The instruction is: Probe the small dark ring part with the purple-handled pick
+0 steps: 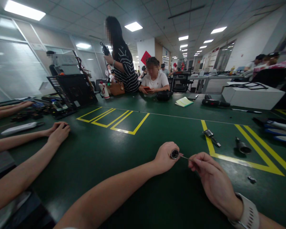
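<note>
My left hand is wrapped round a short metal cylinder whose round, dark open end faces right. Between the thumb and fingers of my right hand is a thin metal rod. Its far end reaches the cylinder's opening; whether it touches the inside I cannot tell. To the right of my hands, a metal part with a shaft lies across yellow tape. Beside it is a flared, cup-shaped metal part. A small dark and silver piece rests nearer to me.
Yellow tape outlines mark the green table. At left are a co-worker's hands and a white handheld device. Farther back stand a white box, a black power tool and a notepad. Two people are across the table.
</note>
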`<state>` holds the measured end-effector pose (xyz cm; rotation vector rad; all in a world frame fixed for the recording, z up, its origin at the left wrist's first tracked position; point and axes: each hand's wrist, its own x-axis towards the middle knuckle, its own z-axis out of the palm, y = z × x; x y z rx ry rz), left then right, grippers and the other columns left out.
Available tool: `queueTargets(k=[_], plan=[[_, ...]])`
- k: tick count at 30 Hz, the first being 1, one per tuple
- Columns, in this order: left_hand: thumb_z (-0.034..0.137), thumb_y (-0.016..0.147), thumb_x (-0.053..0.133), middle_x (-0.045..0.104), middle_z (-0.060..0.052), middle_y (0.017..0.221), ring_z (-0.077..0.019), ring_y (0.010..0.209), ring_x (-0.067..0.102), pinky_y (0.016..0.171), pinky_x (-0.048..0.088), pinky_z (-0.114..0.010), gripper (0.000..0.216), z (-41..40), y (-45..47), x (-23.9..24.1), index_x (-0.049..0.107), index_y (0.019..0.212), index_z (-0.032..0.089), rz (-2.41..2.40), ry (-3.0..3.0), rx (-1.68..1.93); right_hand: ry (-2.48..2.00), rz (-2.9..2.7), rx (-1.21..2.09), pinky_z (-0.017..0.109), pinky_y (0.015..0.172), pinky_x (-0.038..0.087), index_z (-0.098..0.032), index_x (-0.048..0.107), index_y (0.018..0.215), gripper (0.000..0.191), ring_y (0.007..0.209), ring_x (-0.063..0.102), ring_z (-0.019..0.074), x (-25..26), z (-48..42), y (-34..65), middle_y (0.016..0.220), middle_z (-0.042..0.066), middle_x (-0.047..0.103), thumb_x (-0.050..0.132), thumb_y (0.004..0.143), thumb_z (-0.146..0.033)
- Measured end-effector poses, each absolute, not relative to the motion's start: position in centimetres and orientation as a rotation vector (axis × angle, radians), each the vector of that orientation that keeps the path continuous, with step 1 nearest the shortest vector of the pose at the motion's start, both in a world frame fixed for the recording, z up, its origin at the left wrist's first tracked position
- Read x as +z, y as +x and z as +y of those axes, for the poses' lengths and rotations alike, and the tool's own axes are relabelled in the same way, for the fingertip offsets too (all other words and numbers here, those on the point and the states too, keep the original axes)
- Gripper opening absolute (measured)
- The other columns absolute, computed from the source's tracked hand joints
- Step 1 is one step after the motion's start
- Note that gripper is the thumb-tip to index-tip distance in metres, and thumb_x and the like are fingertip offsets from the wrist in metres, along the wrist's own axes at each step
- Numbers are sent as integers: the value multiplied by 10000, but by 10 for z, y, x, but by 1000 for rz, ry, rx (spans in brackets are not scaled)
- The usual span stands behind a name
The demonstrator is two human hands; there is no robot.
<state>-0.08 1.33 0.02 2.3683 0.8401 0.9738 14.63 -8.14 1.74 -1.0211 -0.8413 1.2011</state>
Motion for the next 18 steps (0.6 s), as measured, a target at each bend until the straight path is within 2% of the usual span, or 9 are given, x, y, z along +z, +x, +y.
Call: queueTargets(k=[7,18], plan=[[228,804,607,500,25,663,-119,643,472,633,382,-249,204,12,-1,0,492,644,173,905,2452,931,-1152,-1093,1041,347,707,392,-226,657,711,128,776,529,225,11,-89,148,750,31,619,635,777,-333],[232,784,629,457,40,640,-109,615,450,620,375,-236,234,14,-1,-2,461,630,175,823,2369,996,-1015,-868,1208,346,707,379,-226,650,634,122,712,515,194,16,-81,147,665,6,601,612,746,-256]])
